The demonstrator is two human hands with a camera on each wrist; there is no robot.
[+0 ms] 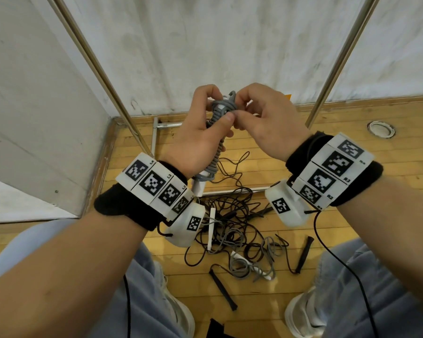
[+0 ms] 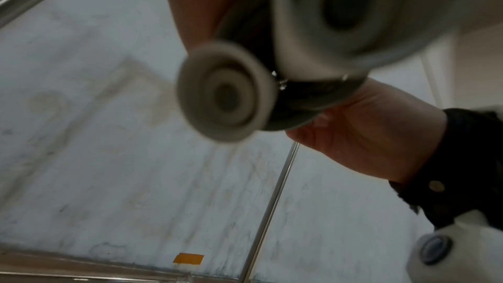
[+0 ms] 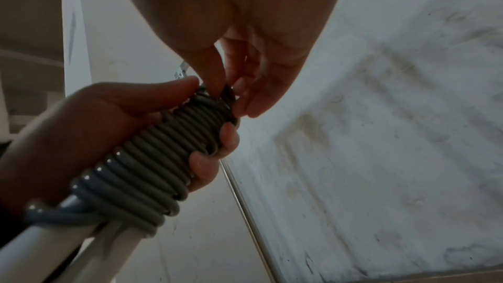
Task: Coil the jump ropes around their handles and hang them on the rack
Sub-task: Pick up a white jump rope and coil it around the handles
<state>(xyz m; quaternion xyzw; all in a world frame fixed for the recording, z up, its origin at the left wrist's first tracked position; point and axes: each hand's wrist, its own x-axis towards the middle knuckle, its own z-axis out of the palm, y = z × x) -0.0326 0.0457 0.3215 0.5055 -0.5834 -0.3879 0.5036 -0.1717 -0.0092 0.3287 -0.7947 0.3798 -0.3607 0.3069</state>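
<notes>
One grey jump rope [image 3: 152, 158] is nearly coiled round its white handles [image 3: 54, 244]; left hand [image 1: 198, 140] grips the bundle, right hand [image 1: 261, 125] fingers pinch the last turn; tangled ropes [image 1: 235, 230] await on the floor; rack [image 1: 337, 62] holds none in view.

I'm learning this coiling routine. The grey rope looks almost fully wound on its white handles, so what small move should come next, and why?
Probably tuck the rope's last loop under the top turns. The left hand grips the grey rope, wound tightly down both white handles, while the right hand pinches the loose end at the top. Securing it should keep the coil from unwinding before hanging.
</notes>
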